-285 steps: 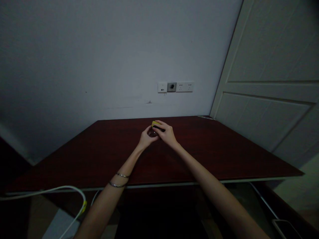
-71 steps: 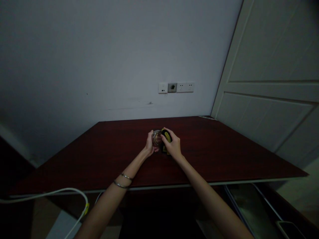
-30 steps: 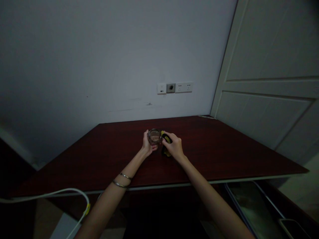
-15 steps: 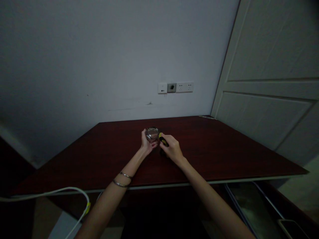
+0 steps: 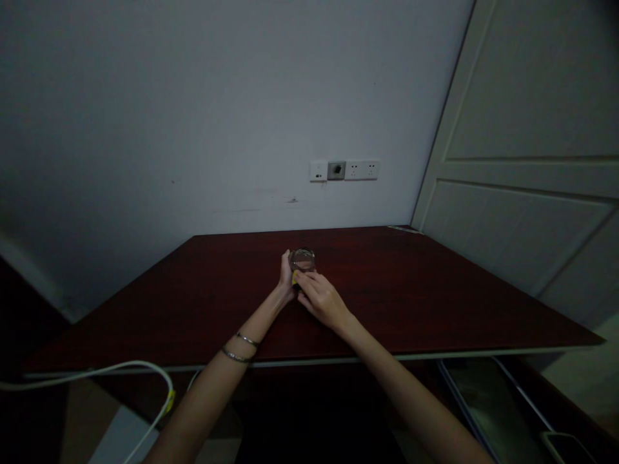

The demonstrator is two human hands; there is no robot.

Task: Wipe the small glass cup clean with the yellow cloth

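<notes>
A clear, round glass dish (image 5: 303,258) is held above the middle of the dark red table (image 5: 411,290). My left hand (image 5: 285,277) is closed around its left side and underside, with two metal bangles on that forearm. My right hand (image 5: 321,298) grips a small yellow and black thing (image 5: 294,278) against the near side of the glass. Only the yellow end shows clearly; the fingers cover most of it, so its kind cannot be made out.
A wall with sockets (image 5: 362,169) stands behind the table. To the right is a white panelled door (image 5: 522,219). A white cable (image 5: 130,365) loops over the front left edge. Below the front right edge, an open drawer (image 5: 498,399) and a phone (image 5: 565,448) show.
My right hand has moved left with the yellow and black thing, from beside the glass dish to its near side. The view has shifted slightly.
</notes>
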